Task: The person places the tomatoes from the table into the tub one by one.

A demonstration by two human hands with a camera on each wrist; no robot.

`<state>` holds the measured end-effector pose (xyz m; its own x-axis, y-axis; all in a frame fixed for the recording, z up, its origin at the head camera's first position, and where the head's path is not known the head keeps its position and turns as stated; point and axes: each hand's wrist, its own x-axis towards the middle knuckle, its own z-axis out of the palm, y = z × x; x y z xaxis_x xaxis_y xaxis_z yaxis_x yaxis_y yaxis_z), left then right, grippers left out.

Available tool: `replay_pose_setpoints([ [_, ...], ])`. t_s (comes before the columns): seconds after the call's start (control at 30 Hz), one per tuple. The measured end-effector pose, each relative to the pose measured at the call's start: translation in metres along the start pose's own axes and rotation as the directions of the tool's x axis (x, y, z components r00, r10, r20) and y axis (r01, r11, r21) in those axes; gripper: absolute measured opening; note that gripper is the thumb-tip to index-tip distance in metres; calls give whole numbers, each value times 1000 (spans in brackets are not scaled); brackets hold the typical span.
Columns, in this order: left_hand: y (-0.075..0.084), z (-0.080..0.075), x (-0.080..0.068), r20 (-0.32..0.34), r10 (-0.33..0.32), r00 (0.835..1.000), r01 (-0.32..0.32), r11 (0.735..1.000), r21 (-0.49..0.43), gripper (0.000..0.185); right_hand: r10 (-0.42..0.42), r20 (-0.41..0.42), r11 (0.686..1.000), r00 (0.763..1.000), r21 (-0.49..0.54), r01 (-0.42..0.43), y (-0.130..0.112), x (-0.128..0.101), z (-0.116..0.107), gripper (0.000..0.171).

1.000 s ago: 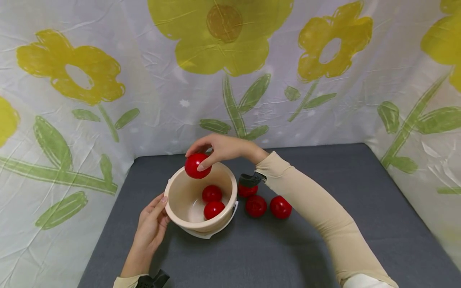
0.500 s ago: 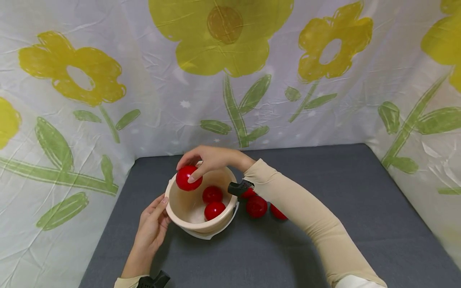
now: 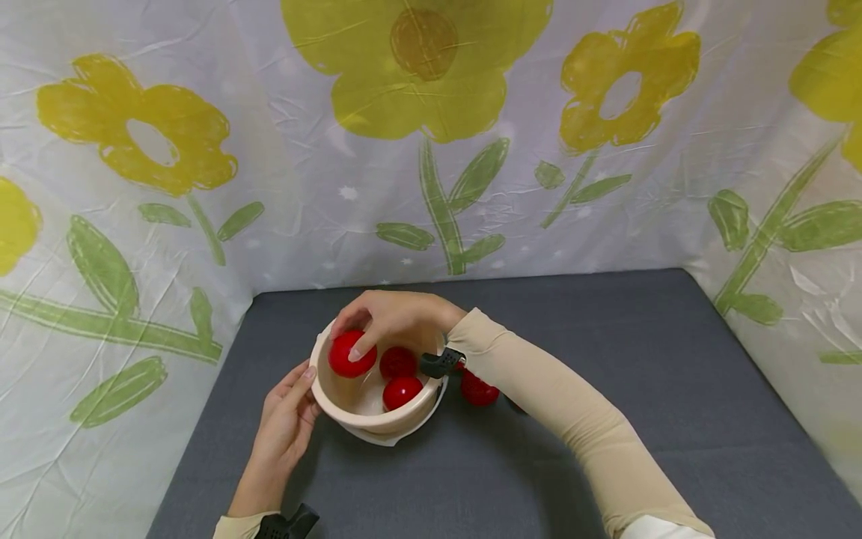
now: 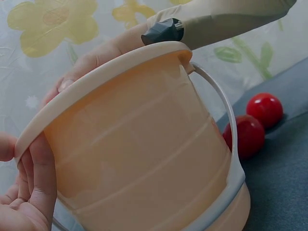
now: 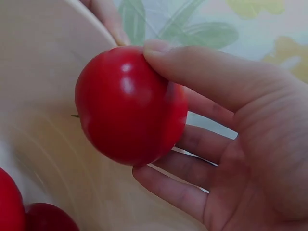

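Observation:
A cream plastic bucket (image 3: pixel 377 423) with a white handle stands on the table, left of centre. My left hand (image 3: pixel 286 419) grips its rim on the left side, thumb on top and fingers beneath the lip, as the left wrist view shows. Inside the bucket mouth, my right hand (image 3: pixel 390 318) holds a glossy red tomato (image 5: pixel 127 106) between thumb and fingers. A small stem tip pokes out on the tomato's far side. Two more red tomatoes lie on the bucket floor, one darker tomato (image 3: pixel 397 362) behind a brighter tomato (image 3: pixel 402 391).
Outside the bucket to the right, a tomato (image 3: pixel 480 388) sits on the dark grey tablecloth (image 3: pixel 471 479), others partly hidden by my right forearm. The left wrist view shows a tomato (image 4: pixel 264 109) there too. A flower-printed curtain (image 3: pixel 303 187) hangs behind the table.
My right hand has moved left and down with the tomato, from above the rim to inside the bucket. The right forearm now covers more of the tomatoes outside. My left hand stays put.

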<state>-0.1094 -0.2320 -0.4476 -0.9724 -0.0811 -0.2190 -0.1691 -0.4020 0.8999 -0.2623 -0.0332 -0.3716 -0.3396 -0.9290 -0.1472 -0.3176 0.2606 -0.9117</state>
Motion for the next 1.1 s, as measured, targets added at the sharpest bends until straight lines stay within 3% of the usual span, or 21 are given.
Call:
replay_pose_setpoints([
  [0.13, -1, -1, 0, 19, 20, 1000, -20, 1000, -2, 21, 81, 15, 986, 997, 148, -83, 4, 1, 7, 46],
  [0.23, -2, -1, 1, 38, 34, 999, -34, 999, -6, 24, 103, 17, 980, 995, 169, -105, 8, 3, 10, 45],
  [0.37, -2, -1, 1, 47, 39, 998, -38, 999, -15, 26, 70, 2, 997, 998, 40, -70, 12, 7, 11, 41],
  [0.63, -2, -1, -1, 44, 41, 998, -40, 998, -43, 18, 28, 40, 996, 999, 78, -31, 18, 11, 17, 39],
  [0.9, -1, 0, -1, 37, 37, 999, -36, 999, -25, 22, 2, 53, 987, 999, -162, 7, 21, 14, 16, 42],
  [1.1, -2, -1, -1, 46, 46, 998, -45, 998, -34, 19, 2, 63, 985, 998, -172, 9, 23, 14, 16, 43],
])
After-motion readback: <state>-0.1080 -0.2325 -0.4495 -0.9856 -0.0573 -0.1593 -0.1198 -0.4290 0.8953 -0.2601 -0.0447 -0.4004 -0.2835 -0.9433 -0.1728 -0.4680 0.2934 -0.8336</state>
